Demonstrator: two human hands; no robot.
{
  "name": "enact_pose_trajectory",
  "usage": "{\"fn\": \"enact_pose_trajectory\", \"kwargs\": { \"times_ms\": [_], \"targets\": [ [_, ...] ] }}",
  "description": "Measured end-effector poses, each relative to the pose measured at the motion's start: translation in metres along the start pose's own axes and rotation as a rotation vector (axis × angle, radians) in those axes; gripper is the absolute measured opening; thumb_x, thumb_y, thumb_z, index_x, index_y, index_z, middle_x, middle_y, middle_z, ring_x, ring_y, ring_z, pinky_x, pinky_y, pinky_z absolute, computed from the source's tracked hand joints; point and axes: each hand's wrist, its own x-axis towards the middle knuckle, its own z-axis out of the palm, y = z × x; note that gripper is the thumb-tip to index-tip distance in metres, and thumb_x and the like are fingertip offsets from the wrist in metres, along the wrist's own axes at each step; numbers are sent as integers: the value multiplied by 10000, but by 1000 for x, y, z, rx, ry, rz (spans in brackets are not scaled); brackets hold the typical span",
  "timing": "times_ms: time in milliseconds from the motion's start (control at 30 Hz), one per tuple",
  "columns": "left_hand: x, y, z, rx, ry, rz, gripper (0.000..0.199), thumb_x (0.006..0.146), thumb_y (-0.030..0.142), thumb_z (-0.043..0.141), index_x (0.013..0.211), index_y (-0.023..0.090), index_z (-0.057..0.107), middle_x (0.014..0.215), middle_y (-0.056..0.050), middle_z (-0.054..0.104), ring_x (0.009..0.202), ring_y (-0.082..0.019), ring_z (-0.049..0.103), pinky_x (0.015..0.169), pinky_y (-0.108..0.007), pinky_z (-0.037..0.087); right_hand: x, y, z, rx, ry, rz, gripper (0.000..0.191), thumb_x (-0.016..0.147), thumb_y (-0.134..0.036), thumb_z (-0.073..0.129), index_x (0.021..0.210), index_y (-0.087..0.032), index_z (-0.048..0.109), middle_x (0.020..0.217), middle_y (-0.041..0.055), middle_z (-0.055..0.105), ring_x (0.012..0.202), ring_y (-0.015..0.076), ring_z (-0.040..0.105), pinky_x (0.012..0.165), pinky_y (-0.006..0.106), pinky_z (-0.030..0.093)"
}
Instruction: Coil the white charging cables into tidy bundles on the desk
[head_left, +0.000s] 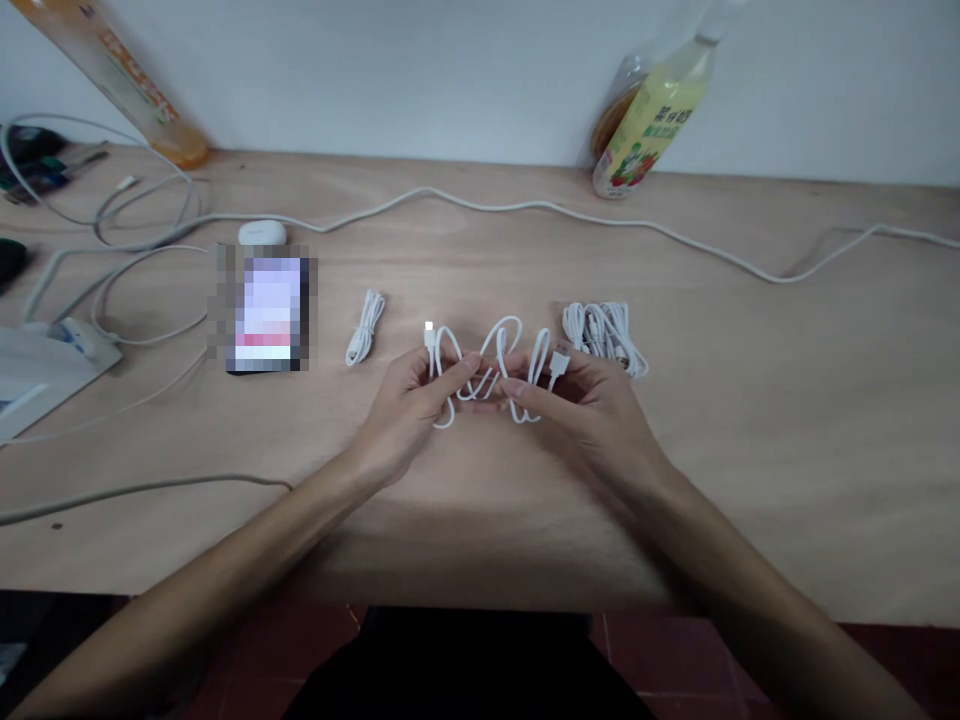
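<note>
A white USB charging cable (491, 375) is stretched in loose loops between my two hands, above the wooden table. My left hand (420, 400) pinches its left loops between thumb and fingers, with a small plug standing up beside the fingers. On the other side, my right hand (585, 400) is closed on the right loops, and the wide USB plug sticks up by its index finger. A neatly bundled white cable (365, 327) lies left of my left hand. Several more coiled white cables (604, 335) lie just behind my right hand, partly covered by it.
A phone (268, 315) with a lit, blurred screen and a white earbud case (262, 233) lie left. A power strip (52, 370) and tangled cords sit at far left. One long white cord (487, 207) crosses the back. An orange bottle (142, 90) and yellow bottle (652, 120) stand by the wall.
</note>
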Motion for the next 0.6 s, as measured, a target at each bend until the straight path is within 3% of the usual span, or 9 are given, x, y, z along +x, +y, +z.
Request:
{"fn": "enact_pose_trajectory", "kwargs": {
  "times_ms": [167,333,467,600],
  "targets": [
    [1,-2,-1,-19,20,8,228,939,343,842,846,191,699,931,-55,833,854,-217,817,764,-334,683,-3,-1,1,2,-53,8,241,829,-422,960,997,-280,864,966,13,859,876,217,802,873,398,659],
    [2,0,0,-63,47,-10,204,1011,311,759,867,188,684,948,-81,844,919,-257,844,847,-408,707,-2,2,2,10,39,-102,198,864,-440,935,920,-286,824,926,-13,817,876,193,761,862,360,631],
    [2,4,1,-117,55,-50,198,1103,233,597,939,175,690,914,-94,854,875,-249,857,849,-416,712,0,6,2,44,99,-98,261,889,-500,908,994,-280,815,1028,9,830,951,210,773,922,389,629],
    [2,3,2,-141,41,-54,197,1121,231,567,1011,159,714,943,-114,870,889,-262,866,881,-424,708,4,7,4,106,128,-97,300,879,-548,905,995,-293,796,1046,21,840,1016,240,791,914,419,644]
  ]
}}
